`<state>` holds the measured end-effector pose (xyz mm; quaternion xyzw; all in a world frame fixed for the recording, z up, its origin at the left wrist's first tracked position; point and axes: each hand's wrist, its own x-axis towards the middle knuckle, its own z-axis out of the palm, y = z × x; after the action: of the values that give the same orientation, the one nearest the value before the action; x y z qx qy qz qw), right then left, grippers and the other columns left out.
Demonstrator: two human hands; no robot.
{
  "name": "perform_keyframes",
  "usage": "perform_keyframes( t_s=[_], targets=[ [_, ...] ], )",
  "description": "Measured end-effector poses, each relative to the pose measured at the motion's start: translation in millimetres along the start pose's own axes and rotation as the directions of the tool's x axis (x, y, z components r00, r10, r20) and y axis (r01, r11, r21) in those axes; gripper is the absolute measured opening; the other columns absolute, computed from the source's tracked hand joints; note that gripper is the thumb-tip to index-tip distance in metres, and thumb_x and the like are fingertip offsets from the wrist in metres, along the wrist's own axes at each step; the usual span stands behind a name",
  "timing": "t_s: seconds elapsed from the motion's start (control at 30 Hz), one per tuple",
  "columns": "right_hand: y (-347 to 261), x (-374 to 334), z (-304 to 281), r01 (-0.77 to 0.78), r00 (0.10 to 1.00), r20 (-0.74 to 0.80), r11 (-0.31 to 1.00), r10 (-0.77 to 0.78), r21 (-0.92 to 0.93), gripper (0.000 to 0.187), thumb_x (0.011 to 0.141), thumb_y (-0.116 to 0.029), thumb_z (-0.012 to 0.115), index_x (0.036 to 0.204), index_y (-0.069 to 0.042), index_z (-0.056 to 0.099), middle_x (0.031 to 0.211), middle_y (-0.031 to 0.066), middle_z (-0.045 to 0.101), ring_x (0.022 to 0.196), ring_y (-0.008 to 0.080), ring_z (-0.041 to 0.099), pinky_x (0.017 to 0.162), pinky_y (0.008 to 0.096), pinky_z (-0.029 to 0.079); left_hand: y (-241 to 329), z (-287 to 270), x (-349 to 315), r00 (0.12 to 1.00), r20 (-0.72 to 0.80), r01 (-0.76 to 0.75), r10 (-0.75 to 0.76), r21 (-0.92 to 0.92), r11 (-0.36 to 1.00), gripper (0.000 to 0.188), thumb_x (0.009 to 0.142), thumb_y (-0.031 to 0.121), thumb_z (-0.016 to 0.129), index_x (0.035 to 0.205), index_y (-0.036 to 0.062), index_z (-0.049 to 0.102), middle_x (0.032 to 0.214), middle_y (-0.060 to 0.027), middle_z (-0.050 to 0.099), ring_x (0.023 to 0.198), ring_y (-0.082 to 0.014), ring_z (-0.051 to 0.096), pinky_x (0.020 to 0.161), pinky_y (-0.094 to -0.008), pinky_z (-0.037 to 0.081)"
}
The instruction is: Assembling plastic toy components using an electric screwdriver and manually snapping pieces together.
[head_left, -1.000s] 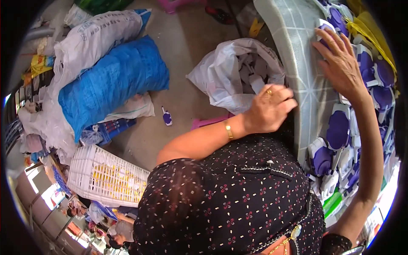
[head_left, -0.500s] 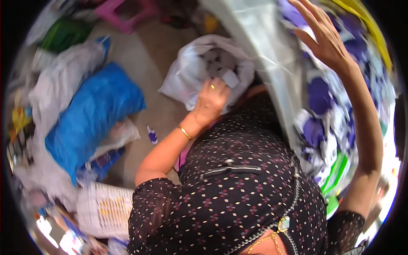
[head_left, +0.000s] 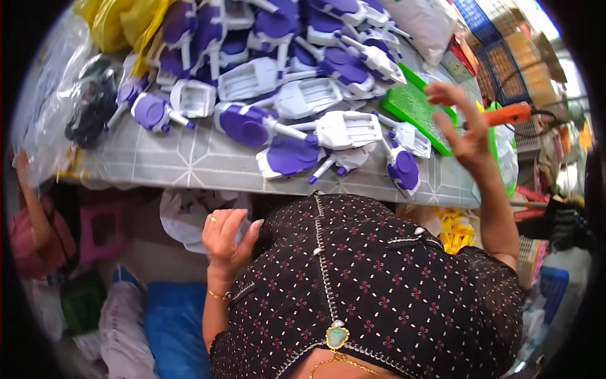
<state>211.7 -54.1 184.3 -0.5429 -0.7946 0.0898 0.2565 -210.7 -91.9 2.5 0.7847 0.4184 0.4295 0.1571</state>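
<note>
My left hand (head_left: 225,241) is below the table's near edge, in front of a white sack (head_left: 189,218). Its fingers are bent and the thumb stands apart, with nothing seen in it. Over the table's right side, my right hand (head_left: 466,129) hangs empty, fingers spread and curved. It is nearest to a green perforated tray (head_left: 413,104) and an orange-handled tool (head_left: 508,115) with a black cord. Many purple-and-white plastic housings with stick-like stems are piled on the table; one white housing (head_left: 349,130) lies near the front, a purple one (head_left: 404,169) by the edge.
The grey patterned tabletop (head_left: 208,161) spans the view. Yellow bags (head_left: 123,25) and clear plastic (head_left: 53,95) lie at left, crates (head_left: 505,69) at far right. Below are a pink stool (head_left: 101,230) and a blue sack (head_left: 180,328). Another person's arm (head_left: 31,202) shows at far left.
The view has swung from the floor to the table. My left hand has come out of the white sack, leaving a white piece it was near. My right hand still hovers over the table.
</note>
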Motion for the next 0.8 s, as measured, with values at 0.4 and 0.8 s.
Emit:
perform_keyframes(
  t_s=[0.4,0.8],
  targets=[
    [48.9,-6.6,108.3,0.384,0.916,0.124,0.923,-0.382,0.006,0.025,0.084,-0.016,0.074,0.097,-0.004,0.057,0.127,0.0199,0.056,0.116,0.0387,0.057,0.097,0.0460,0.048,190.5,-114.9,144.1,0.629,-0.384,-0.710,0.676,-0.639,0.298,0.012,0.054,-0.004,0.069,0.064,0.0037,0.067,0.062,-0.0008,0.066,0.057,-0.0231,0.060,0.056,-0.0344,0.048],
    [60.7,35.1,12.5,0.210,0.887,-0.443,0.967,-0.128,0.141,0.017,0.089,-0.008,0.071,0.095,-0.002,0.057,0.121,0.0199,0.062,0.116,0.0351,0.060,0.098,0.0409,0.047,118.4,-200.0,90.0,0.677,-0.340,-0.701,0.653,-0.569,0.430,0.024,0.069,0.004,0.069,0.090,0.0040,0.057,0.089,-0.0081,0.059,0.077,-0.0205,0.056,0.069,-0.0339,0.045]
  ],
)
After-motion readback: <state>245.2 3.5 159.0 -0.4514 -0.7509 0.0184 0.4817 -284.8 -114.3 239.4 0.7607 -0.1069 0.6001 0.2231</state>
